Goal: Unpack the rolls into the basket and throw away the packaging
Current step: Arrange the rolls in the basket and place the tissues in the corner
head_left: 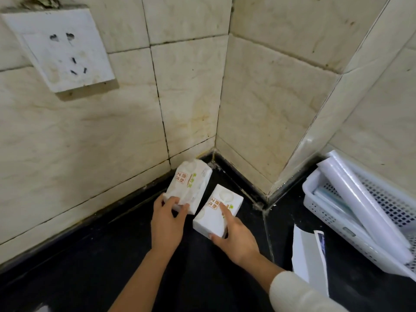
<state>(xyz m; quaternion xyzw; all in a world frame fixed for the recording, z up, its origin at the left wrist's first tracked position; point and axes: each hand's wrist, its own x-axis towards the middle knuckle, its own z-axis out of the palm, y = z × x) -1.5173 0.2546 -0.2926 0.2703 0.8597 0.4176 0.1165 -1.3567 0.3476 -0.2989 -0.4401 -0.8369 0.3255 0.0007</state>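
Two white packs with orange and green print lie on the black counter in the tiled corner. My left hand (167, 218) grips the near end of the crumpled left pack (191, 183). My right hand (234, 238) holds the boxy right pack (217, 210), thumb under its near edge and forefinger laid along its top. At the right stands a white perforated basket (333, 212) with long white rolls (364, 203) lying in it. A torn piece of white packaging (309, 257) stands on the counter in front of the basket.
Beige tiled walls close in the corner behind the packs, and a tiled pillar juts out between the packs and the basket. A white wall socket (60, 50) is mounted at the upper left. Bare black counter (90, 266) stretches to the left of my arms.
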